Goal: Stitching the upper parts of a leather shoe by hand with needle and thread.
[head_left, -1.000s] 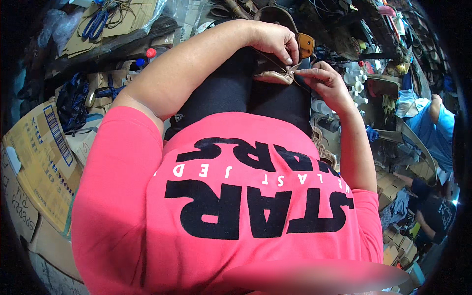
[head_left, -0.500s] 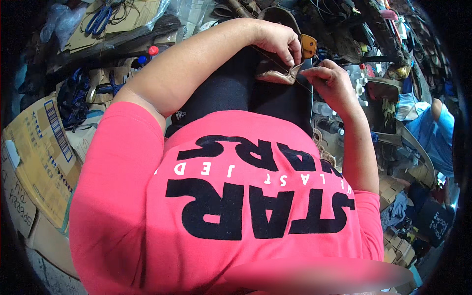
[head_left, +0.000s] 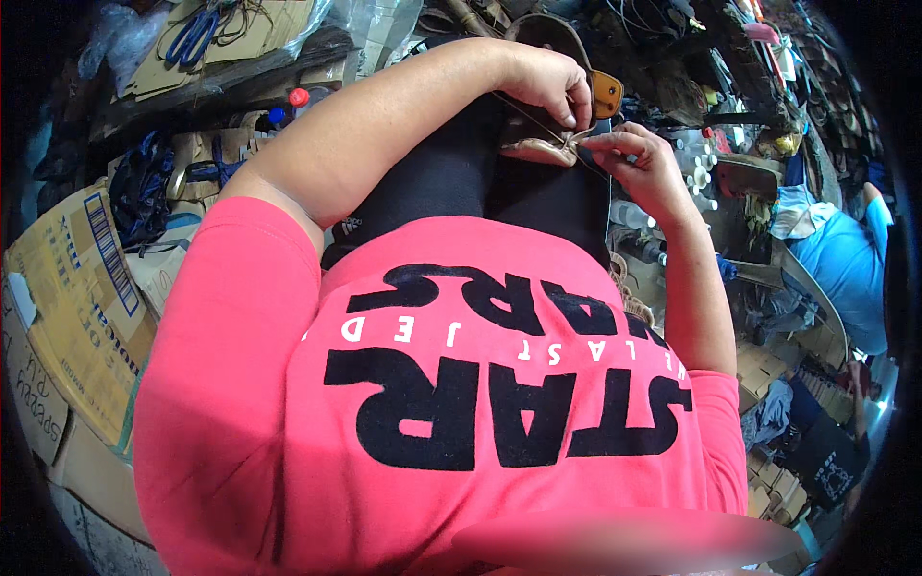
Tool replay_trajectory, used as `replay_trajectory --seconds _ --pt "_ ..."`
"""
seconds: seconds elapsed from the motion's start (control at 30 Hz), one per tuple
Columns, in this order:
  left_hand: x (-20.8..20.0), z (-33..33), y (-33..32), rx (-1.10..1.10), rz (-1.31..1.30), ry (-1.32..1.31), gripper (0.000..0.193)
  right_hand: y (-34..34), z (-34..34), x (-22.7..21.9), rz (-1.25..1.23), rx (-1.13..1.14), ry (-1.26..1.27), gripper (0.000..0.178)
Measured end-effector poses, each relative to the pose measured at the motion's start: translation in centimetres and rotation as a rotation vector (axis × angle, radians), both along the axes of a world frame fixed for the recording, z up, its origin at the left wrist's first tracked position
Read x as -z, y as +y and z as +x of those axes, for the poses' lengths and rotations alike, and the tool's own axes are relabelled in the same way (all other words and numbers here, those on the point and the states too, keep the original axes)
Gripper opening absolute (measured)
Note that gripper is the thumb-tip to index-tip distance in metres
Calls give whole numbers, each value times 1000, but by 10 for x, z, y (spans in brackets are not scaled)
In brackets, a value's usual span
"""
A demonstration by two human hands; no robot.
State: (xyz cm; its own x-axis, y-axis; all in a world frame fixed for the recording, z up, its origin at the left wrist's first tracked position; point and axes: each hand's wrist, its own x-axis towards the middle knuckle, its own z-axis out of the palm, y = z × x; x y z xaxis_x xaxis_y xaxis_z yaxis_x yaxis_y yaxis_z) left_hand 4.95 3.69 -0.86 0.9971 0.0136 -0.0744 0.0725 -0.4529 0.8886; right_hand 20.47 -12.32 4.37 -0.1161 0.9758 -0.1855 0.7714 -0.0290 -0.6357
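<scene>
A brown leather shoe (head_left: 540, 151) rests across my dark-trousered thighs, its opening edge turned toward me. My left hand (head_left: 555, 88) is closed in a pinch on the leather, fingertips pointing down at the edge. Just to its right, my right hand (head_left: 639, 163) has thumb and forefinger pressed together at the shoe's corner; what sits between them is too small to make out. Thin strands of thread run by the fingertips. Beyond the left fingers, an orange-tan piece with small holes (head_left: 606, 94) sticks out beside the shoe.
Blue-handled scissors (head_left: 195, 38) lie on cardboard sheets at the upper left. A large printed carton (head_left: 77, 298) stands at the left. Plastic bottles (head_left: 693, 158) cluster right of my right hand. Another person in blue (head_left: 836, 264) is at the far right.
My right hand has moved slightly left, its fingertips now right at the shoe's edge. The left hand stays nearly in place. The person in blue has shifted.
</scene>
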Motion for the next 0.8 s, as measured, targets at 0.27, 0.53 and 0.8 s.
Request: replay_trajectory --seconds 0.27,0.53,0.8 --pt "-3 -5 0 18 71 -17 29 -4 13 28 -148 140 469 20" --pt "-13 -17 -8 -81 216 -41 25 -2 -8 20 163 51 158 14" --pt "-20 -94 -41 -702 464 -199 46 -33 -27 23 336 61 -169 27"
